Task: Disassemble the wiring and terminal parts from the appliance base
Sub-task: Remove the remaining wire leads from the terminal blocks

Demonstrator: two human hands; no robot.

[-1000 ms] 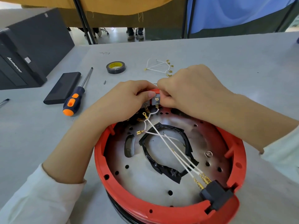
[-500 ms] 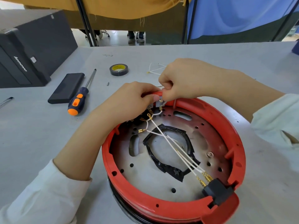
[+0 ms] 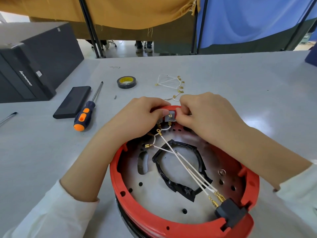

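1. The grey table (image 3: 240, 79) carries everything; the red appliance base (image 3: 171, 225) sits at its near edge, open side up, with a perforated metal plate (image 3: 154, 200) inside.
2. A black computer case (image 3: 34, 62) stands far left. Right of it lie a flat black block (image 3: 72, 102), an orange-handled screwdriver (image 3: 85, 114) and a roll of tape (image 3: 126, 82).
3. The left hand (image 3: 137, 117) curls over the far rim of the base, thumb and fingertips pinching the left side of a small grey terminal block (image 3: 169, 116) seated there.
4. The right hand (image 3: 205, 115) is curled too, pinching the right side of the same block, so both hands grasp it at once.
5. White wires (image 3: 185, 164) run from beneath the block across a black tape-wrapped ring (image 3: 180, 186) to a black plug socket (image 3: 230, 213) on the near-right rim, ending in brass spade connectors.
6. A loose bundle of white leads (image 3: 171, 84) with brass ends lies on the table beyond the hands, apparently already removed.
7. The step in hand looks like freeing the terminal block from the rim. It would go best by rocking it gently side to side while lifting straight up, with both thumbs low on the body rather than on the brass tabs.
8. Pulling by the wires risks tearing a crimp; better to grip each connector's metal sleeve when separating it.
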